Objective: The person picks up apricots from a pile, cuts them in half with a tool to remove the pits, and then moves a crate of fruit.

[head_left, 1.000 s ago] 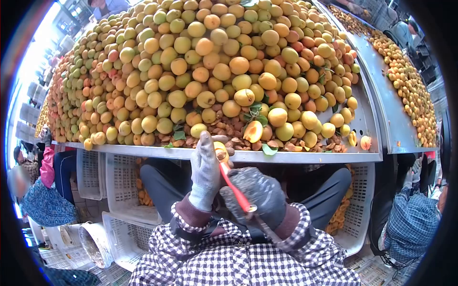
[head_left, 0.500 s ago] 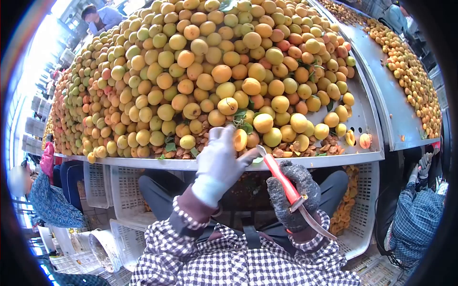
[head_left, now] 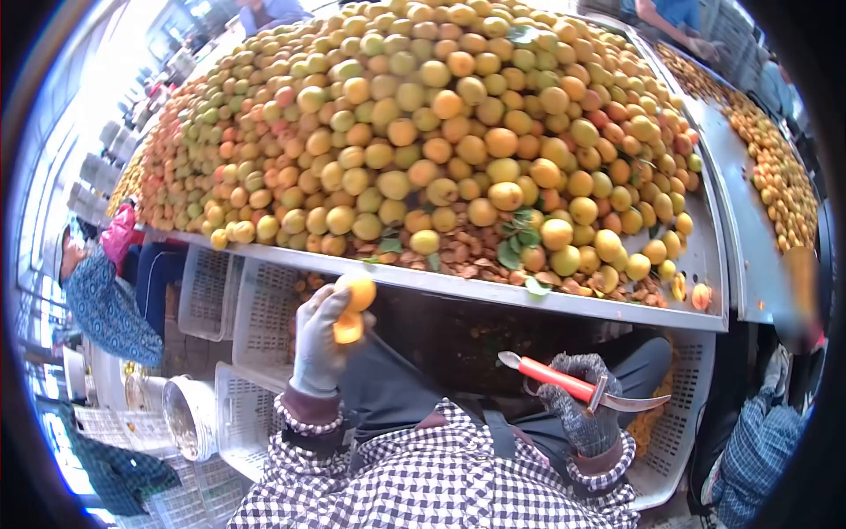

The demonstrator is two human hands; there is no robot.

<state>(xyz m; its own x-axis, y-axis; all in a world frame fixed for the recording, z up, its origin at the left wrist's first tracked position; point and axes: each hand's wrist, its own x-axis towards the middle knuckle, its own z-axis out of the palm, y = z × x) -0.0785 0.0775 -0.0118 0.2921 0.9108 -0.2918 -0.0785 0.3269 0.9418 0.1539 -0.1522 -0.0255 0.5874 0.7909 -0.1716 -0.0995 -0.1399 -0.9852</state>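
My left hand (head_left: pixel 319 339), in a pale grey glove, is closed on two apricot pieces in front of the table edge. The upper apricot piece (head_left: pixel 356 289) looks round, and the lower one (head_left: pixel 348 328) looks like a cut half; blur hides detail. My right hand (head_left: pixel 577 406), in a dark knit glove, grips a red-handled pitting knife (head_left: pixel 555 379) above my right thigh. Its small spoon-like tip points left, and its curved blade sticks out to the right. Beyond the hands a big heap of apricots (head_left: pixel 423 132) covers the metal table.
Brown pits (head_left: pixel 458 247) and green leaves (head_left: pixel 520 242) lie by the raised table rim (head_left: pixel 493 293). White crates (head_left: pixel 264 304) stand left of my legs, another crate (head_left: pixel 692 388) at right holds apricot halves. Co-workers sit at left (head_left: pixel 110 291) and right (head_left: pixel 758 450).
My left hand has moved from the heap leftward, off the table edge, with apricot pieces in it. The knife in my right hand has tilted flatter. The view has shifted.
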